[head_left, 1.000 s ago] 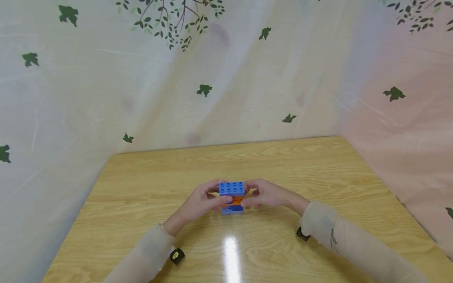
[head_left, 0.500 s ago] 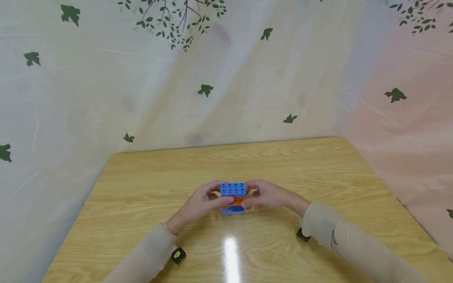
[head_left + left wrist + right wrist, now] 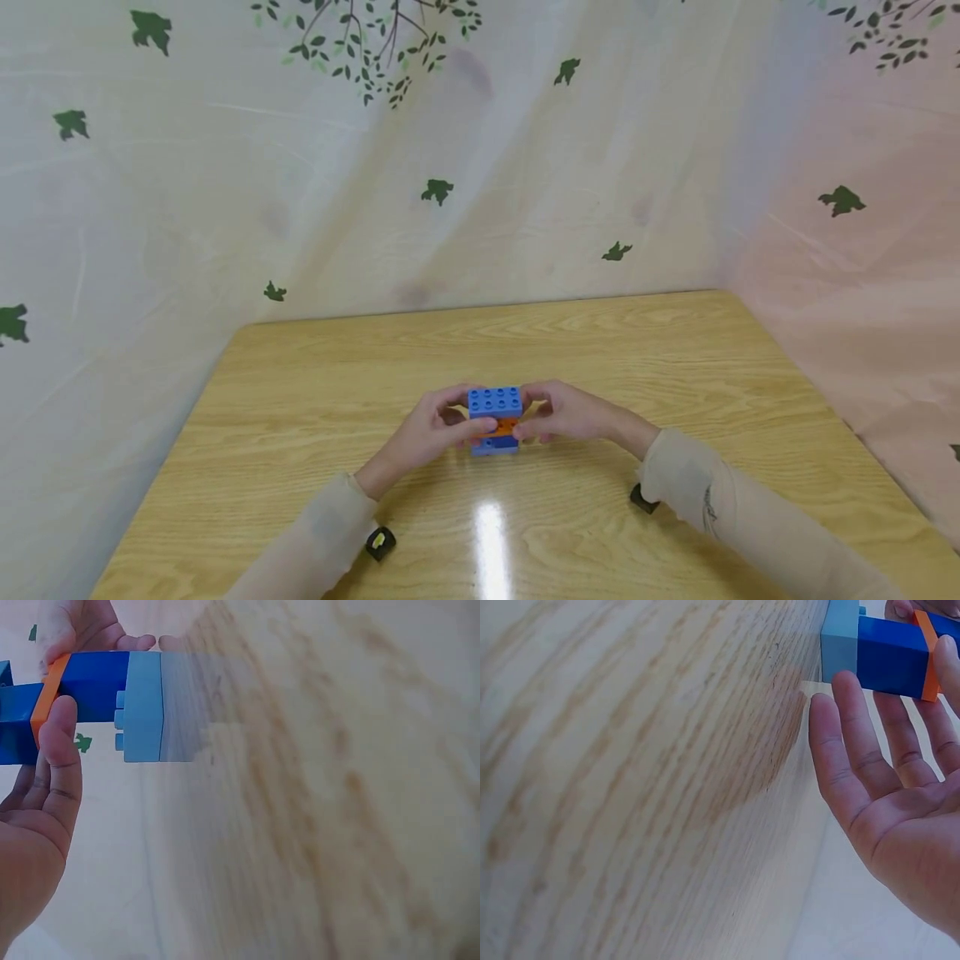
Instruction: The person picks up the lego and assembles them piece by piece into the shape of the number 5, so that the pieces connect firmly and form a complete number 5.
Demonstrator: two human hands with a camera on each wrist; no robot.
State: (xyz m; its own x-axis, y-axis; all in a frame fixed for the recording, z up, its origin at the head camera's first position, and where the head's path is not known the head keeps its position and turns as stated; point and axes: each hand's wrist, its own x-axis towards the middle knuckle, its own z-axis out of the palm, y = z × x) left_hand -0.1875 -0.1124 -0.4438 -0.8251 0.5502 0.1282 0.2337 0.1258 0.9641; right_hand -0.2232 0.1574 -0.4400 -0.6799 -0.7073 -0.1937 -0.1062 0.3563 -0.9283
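A stack of toy building bricks stands upright on the wooden table, with a studded blue brick (image 3: 495, 402) on top. Under it comes a thin orange brick (image 3: 507, 427), then a dark blue brick (image 3: 894, 654) and a light blue brick (image 3: 142, 709) at the bottom, touching the table. From the left, my left hand (image 3: 427, 429) grips the stack, its thumb on the orange layer and fingers behind. On the other side my right hand (image 3: 567, 409) pinches the same layer; in the right wrist view its lower fingers extend beside the lower bricks. The stack's back is hidden in the head view.
The wooden table (image 3: 360, 367) reaches back to a pale hanging cloth (image 3: 337, 217) printed with leaves and birds. A small black device (image 3: 380, 543) is at the left wrist, another black device (image 3: 643, 498) at the right. Light glares on the tabletop in front.
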